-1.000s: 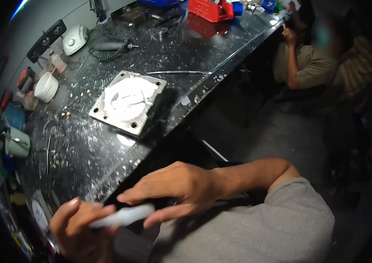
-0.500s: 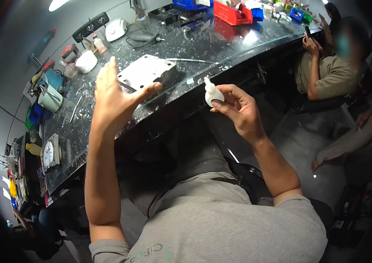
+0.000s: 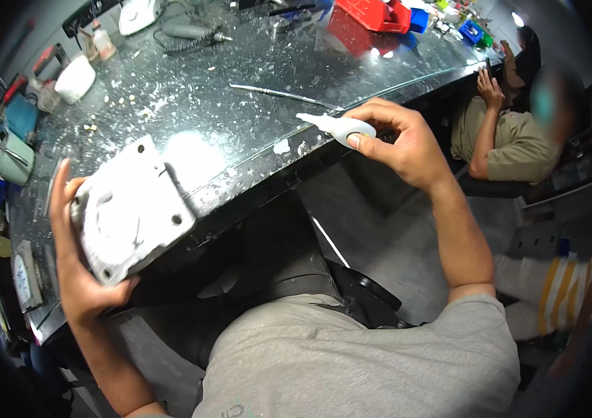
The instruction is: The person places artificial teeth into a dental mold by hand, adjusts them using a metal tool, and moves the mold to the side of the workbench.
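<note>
Lifted clear of the bench already: a white, square, plaster-dusted cast block with round recess and corner holes [image 3: 132, 212], gripped in the left hand [image 3: 76, 268], fingers wrapped round its left edge and thumb under the near corner, face tilted up toward the camera. Held at the near left, in front of the bench edge and above the lap. Pinched in the right hand [image 3: 400, 143]: a small white squeeze bottle with a tapered nozzle [image 3: 337, 125], fingers curled tight on its body, nozzle aimed left and lying over the bench edge. Well apart from the block; nothing seen leaving the tip, no fresh bead visible on the block's face. So, by the look of it, both pieces picked up and ready, applying not yet begun.

Between the hands: the front edge of the dark, glossy, white-speckled workbench [image 3: 254, 167], running from near left to far right. Open room below and in front of that edge, over the lap. Far side crowded: a thin metal rod [image 3: 278, 94] just beyond the bottle, a red plastic bin [image 3: 372, 12] farther off, a white cup [image 3: 74, 78] at far left. Another seated person in a tan shirt [image 3: 512, 139] at the far right, well apart from the bottle hand.
</note>
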{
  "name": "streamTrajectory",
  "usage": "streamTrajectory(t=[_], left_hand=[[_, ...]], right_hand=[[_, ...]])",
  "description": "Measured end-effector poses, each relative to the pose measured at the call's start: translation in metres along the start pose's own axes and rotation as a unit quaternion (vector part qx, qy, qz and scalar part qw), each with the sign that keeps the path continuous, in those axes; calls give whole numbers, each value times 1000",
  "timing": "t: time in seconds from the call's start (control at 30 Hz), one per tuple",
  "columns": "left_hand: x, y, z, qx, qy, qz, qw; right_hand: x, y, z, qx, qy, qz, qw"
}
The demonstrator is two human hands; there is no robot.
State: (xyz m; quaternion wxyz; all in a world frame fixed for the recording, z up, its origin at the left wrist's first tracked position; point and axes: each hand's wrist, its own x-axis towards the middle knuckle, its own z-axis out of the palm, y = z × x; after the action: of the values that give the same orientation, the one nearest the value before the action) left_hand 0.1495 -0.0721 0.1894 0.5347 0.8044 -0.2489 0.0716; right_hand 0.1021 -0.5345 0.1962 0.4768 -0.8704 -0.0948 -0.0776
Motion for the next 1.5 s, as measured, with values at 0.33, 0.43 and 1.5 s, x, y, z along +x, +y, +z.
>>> streamTrajectory(t=[0.33,0.43,1.5], left_hand=[[-15,-10,16,139,102,7,985],[-14,-4,24,208,114,27,971],[-8,-17,24,127,105,59,985]], right_hand=[[60,2,-4,-76,-121,26,989],[65,-6,-3,-89,-132,8,987],[76,-20,9,-139,-164,-20,976]])
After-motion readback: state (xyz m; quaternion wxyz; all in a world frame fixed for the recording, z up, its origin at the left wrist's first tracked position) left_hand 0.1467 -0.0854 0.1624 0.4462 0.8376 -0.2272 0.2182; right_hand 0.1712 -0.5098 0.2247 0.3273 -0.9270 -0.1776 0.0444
